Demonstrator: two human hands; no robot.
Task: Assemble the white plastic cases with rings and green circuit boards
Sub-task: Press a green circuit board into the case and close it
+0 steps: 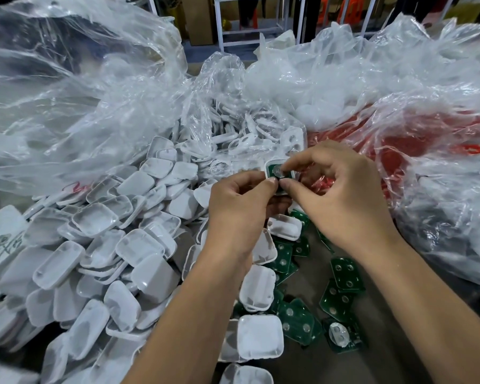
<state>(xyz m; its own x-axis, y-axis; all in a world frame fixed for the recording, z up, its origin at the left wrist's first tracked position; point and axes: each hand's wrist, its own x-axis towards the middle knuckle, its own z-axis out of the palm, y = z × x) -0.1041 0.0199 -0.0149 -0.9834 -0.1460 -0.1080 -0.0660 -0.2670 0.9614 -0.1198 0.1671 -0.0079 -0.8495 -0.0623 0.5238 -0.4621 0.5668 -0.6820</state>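
Note:
Both hands meet at the picture's middle over one white plastic case (pixel 269 168) with a green circuit board (pixel 277 171) seated in it. My left hand (pixel 239 203) grips the case from below and at its near edge. My right hand (pixel 338 189) pinches the board's right side between thumb and forefinger. A big heap of white case halves (pixel 117 245) covers the table's left side. Loose green circuit boards (pixel 344 275) lie below my hands. White rings (pixel 233 139) spill from a clear bag behind the hands.
Crumpled clear plastic bags (pixel 81 92) rise at the back left and right. A bag of red parts (pixel 416 145) lies at the right. A few white cases (pixel 258 336) sit among the boards near my forearms. White frame legs (pixel 219 23) stand beyond the table.

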